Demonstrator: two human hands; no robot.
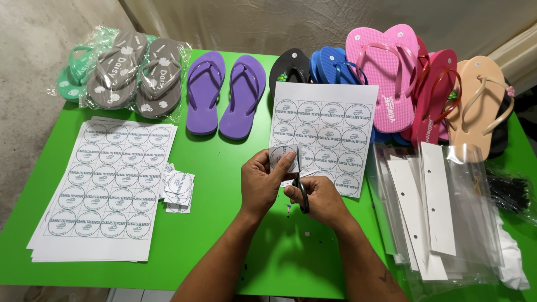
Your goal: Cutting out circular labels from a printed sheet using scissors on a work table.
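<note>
The left hand (260,182) pinches a small printed label piece (284,158) while the right hand (319,198) is clenched on black scissors (302,193), mid-bench toward the near edge. With fingertips so close to the blades, a nick seems possible, or a cut straying into the printed circle. The label sheet (324,137) beneath could get snipped too.

The scissors (302,193) are mostly hidden inside the right hand (319,197), their blades behind the cut label (283,157). Lower right, the clear bags (447,223) run off the frame's bottom edge. Upper right, stacked sandals (403,84) cover each other.
</note>
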